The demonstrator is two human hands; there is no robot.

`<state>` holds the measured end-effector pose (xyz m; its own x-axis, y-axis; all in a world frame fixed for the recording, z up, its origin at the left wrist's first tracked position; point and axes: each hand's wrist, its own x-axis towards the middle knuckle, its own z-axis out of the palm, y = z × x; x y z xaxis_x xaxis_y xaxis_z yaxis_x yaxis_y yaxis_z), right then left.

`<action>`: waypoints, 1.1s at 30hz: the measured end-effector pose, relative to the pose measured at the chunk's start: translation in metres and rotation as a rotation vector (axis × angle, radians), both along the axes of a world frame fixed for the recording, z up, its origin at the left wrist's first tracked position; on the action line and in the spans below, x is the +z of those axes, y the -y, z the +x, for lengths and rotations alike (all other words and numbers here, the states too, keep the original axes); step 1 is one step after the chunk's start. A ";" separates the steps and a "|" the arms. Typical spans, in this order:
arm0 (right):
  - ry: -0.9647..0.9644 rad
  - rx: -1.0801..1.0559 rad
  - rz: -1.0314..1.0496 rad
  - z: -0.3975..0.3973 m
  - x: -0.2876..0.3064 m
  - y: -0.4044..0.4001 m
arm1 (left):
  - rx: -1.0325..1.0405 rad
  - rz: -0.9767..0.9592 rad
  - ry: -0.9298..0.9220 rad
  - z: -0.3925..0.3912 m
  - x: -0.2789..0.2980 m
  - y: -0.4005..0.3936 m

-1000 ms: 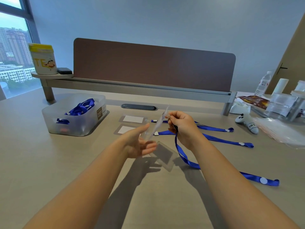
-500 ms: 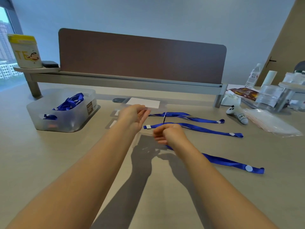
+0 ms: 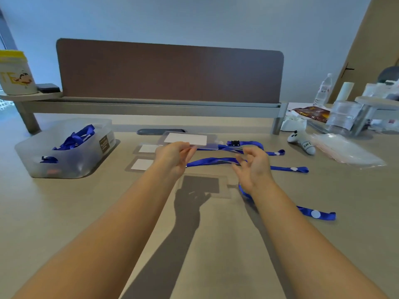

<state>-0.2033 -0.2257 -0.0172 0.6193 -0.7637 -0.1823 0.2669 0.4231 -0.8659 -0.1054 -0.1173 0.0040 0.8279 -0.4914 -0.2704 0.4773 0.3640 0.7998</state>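
My left hand (image 3: 173,157) pinches the near edge of a clear badge holder (image 3: 187,139) with a white card inside, held flat above the table. A black clip (image 3: 235,143) on a blue lanyard (image 3: 314,213) sits at the holder's right end. The strap runs behind my right hand (image 3: 254,168) and trails over the table to the right. That hand hovers just right of the holder with its fingers loosely spread and nothing plainly pinched.
Two more blue lanyards (image 3: 293,168) lie behind my hands. Two badge holders (image 3: 141,164) with cards lie to the left. A clear bin (image 3: 30,160) of lanyards stands at far left. A white controller (image 3: 302,144) and plastic bags (image 3: 347,152) lie at right, below a brown partition (image 3: 170,72).
My left hand has turned the badge holder flat and lifted it. My right hand has uncurled from the strap and moved right, level with the holder's clip end.
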 end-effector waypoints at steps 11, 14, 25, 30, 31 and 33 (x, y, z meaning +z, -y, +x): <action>-0.155 -0.452 -0.254 -0.079 0.081 0.089 | -0.199 -0.047 0.005 -0.058 0.029 0.083; -0.146 -0.448 -0.261 -0.079 0.084 0.088 | -0.165 -0.067 0.030 -0.055 0.025 0.079; -0.107 -0.090 0.061 -0.001 -0.009 0.021 | 0.107 0.071 -0.012 0.010 -0.038 -0.037; -0.228 -0.011 0.141 0.028 -0.039 -0.011 | 0.159 0.216 -0.061 0.038 -0.062 -0.075; -0.247 -0.001 0.152 0.033 -0.042 -0.014 | 0.158 0.225 -0.061 0.042 -0.065 -0.078; -0.291 0.025 0.147 0.040 -0.046 -0.018 | 0.167 0.226 -0.079 0.050 -0.072 -0.081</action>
<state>-0.1634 -0.2077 -0.0634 0.5429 -0.7017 -0.4614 0.0051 0.5522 -0.8337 -0.0558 -0.0362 -0.0678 0.8641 -0.2701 -0.4246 0.4901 0.2596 0.8321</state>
